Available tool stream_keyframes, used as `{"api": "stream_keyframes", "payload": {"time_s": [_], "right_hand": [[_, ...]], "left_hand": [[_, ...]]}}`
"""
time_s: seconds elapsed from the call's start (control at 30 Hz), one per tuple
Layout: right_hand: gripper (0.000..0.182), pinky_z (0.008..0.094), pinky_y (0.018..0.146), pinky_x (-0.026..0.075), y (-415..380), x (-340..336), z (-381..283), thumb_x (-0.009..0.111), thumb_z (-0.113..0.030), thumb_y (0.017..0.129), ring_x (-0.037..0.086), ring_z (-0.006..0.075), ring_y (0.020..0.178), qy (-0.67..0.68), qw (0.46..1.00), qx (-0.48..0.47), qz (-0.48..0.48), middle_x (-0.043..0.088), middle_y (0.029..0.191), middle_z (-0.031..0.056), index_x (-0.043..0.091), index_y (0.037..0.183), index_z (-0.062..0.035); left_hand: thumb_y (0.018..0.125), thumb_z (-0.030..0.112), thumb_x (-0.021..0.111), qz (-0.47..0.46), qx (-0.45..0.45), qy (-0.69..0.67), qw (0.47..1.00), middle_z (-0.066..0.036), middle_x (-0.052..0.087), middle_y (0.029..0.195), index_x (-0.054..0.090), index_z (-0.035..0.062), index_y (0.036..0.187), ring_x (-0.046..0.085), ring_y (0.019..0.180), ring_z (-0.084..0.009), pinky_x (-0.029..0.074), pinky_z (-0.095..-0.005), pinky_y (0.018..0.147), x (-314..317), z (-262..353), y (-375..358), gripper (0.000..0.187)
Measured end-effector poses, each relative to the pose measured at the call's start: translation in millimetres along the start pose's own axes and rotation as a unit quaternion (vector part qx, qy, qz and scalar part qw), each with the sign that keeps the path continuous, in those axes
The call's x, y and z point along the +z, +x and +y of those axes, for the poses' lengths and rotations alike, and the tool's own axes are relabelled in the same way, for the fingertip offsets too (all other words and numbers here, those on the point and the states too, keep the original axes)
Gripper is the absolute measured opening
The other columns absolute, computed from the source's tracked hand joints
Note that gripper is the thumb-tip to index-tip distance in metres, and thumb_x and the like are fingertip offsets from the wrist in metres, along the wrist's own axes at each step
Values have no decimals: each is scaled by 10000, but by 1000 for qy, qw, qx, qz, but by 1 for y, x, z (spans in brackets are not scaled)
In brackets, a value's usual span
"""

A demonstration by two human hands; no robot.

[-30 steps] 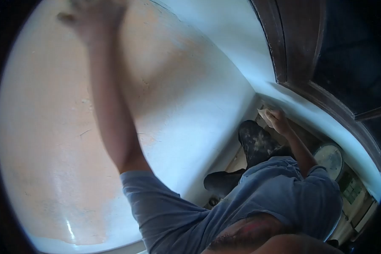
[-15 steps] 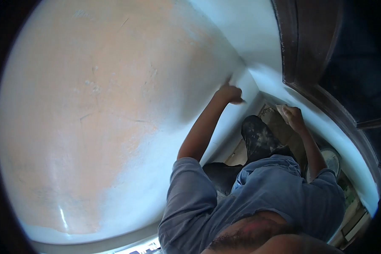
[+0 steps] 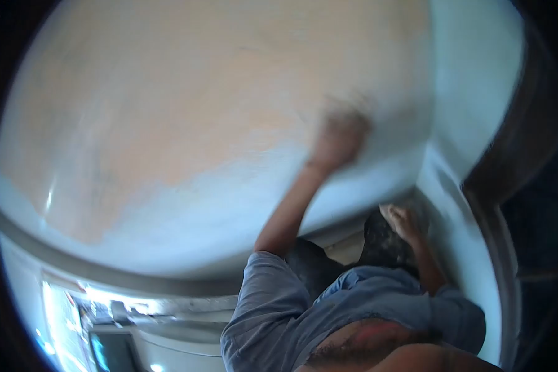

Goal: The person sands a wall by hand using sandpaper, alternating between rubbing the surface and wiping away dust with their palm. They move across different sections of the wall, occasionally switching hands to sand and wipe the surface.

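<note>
My left hand (image 3: 342, 137) is raised in front of the wall (image 3: 229, 118), close to its patchy peach and white surface. Motion smears its fingers, and I cannot tell what is in them. Lower and to the right, my right hand (image 3: 404, 223) is closed at about knee height near the wall corner. A small pale piece (image 3: 387, 212) shows at its fingertips. The wall is peach over its upper part, with a whiter band along the lower edge and toward the corner.
A second, pale wall (image 3: 471, 87) meets the first at the right, with a dark brown frame (image 3: 508, 149) beyond it. My dark, stained trousers (image 3: 384, 245) are below the hands. At the lower left are a bright opening (image 3: 62, 310) and a dark screen-like panel (image 3: 113, 350).
The view has swung left, bringing the bright opening into sight. My left hand has moved away from the corner, across the wall. My right hand stays low and closed.
</note>
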State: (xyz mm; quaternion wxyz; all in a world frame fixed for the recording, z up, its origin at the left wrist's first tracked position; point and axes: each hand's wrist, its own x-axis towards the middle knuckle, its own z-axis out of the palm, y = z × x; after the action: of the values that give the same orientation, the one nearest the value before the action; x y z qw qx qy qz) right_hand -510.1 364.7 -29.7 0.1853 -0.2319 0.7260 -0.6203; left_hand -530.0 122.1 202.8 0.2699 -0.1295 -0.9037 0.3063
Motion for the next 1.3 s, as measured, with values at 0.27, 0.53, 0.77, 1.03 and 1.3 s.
{"api": "stream_keyframes", "payload": {"time_s": [0.27,0.53,0.77,1.03,1.3], "right_hand": [[231,291,678,442,-6,9,54,601,-236,920,531,89,751,91,989,95,-62,623,841,6,683,922,-20],[262,281,715,397,32,30,20,582,-248,955,455,82,743,92,983,74,-143,521,783,-46,632,798,-45],[259,278,712,387,17,39,4,555,-223,975,441,81,745,74,986,44,-144,488,767,-54,621,790,-54],[235,267,693,430,14,47,-52,563,-190,965,496,70,732,24,980,101,-170,561,783,-36,659,864,-1],[285,339,855,527,48,80,-261,473,-80,953,661,203,944,-76,944,-319,42,698,1050,130,671,1087,76]], "left_hand": [[801,265,742,355,-158,-240,890,-78,656,1211,683,97,1148,571,1177,-323,320,-489,1097,-137,-116,-94,390],[841,387,570,233,-314,0,920,-126,150,1607,507,194,1365,70,1475,-396,6,-720,1091,-69,-156,-108,562],[896,373,608,411,-133,-213,876,-83,624,1254,641,183,1215,595,1106,-311,461,-445,957,-137,-152,-133,372],[926,615,379,249,-261,86,929,11,248,1586,358,400,1465,233,1450,-300,20,-636,1152,-147,-243,-167,580],[973,576,338,302,-541,124,775,-52,96,1620,259,282,1524,26,1490,-305,-45,-560,1171,-266,-403,-235,630]]}}
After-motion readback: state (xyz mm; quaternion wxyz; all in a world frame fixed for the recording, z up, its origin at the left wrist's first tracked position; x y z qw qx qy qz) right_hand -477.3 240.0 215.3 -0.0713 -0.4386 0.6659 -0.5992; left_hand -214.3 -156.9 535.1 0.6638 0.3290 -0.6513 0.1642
